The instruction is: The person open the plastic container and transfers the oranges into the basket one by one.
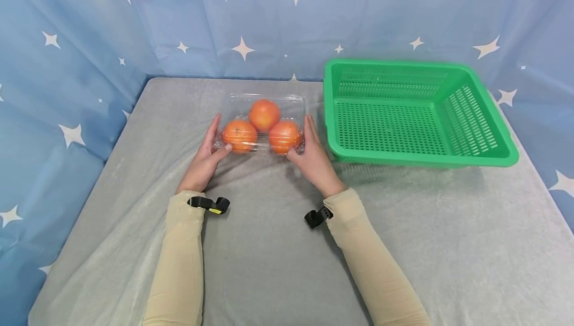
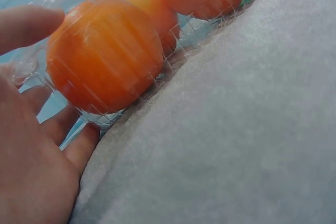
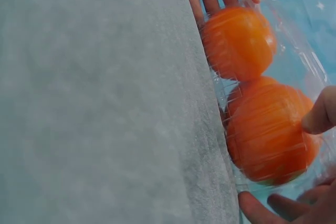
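Holding the fruit box: two hands grip one clear plastic box (image 1: 291,109) between them, by its opposite ends.
Left hand: the left hand (image 1: 200,163) pinches the box's left end, thumb over the near side and fingers along the end wall.
Right hand: the right hand (image 1: 316,160) pinches the right end in the same way, its thumb against the plastic before the nearest fruit.
Orange fruits: three orange fruits (image 1: 264,115) sit inside, two along the near side and one behind, between them.
Box's place: over the far part of the table (image 1: 269,246), left of its middle and near the far edge; whether its base rests on the cloth or is just lifted, I cannot tell.
Lid: seems closed, though the clear plastic makes that hard to confirm.
Green basket: the green basket (image 1: 421,160) stands by the table's far right corner, just beside the right hand, with nothing visible in it.
Step in hand: probably steadying or carrying the filled box.
Next move: any shift calls for both hands travelling together, keeping the box level and squeezing lightly, since thin plastic may flex.
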Available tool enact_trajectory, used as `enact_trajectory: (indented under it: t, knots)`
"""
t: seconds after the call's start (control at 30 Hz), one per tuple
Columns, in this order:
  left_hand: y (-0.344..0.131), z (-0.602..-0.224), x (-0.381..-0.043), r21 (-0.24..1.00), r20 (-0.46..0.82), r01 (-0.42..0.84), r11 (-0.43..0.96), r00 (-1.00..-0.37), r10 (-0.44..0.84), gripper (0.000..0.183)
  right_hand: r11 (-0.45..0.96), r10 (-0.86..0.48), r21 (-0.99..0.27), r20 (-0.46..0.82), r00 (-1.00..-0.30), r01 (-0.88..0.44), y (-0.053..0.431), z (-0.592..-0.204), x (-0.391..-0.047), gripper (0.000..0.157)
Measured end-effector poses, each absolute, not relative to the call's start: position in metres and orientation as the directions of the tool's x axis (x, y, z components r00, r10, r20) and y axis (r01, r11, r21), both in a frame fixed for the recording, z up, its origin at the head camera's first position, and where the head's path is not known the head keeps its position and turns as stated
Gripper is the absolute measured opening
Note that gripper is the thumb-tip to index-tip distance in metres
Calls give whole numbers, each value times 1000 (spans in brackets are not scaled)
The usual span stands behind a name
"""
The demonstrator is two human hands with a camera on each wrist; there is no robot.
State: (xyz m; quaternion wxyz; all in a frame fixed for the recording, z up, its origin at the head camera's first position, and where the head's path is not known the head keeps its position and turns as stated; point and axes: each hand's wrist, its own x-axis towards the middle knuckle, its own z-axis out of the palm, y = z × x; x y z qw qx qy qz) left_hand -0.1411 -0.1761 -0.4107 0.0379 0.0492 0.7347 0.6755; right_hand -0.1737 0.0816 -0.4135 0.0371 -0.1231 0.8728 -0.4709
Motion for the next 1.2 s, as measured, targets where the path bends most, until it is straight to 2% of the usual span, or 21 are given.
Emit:
enact_trajectory:
  t: [1.2]
  knots:
    - [-175, -409, -141, 998, 14, 22, 61, -992, 125, 72, 578, -221, -796, 59, -974, -179, 83, -410, -175, 88]
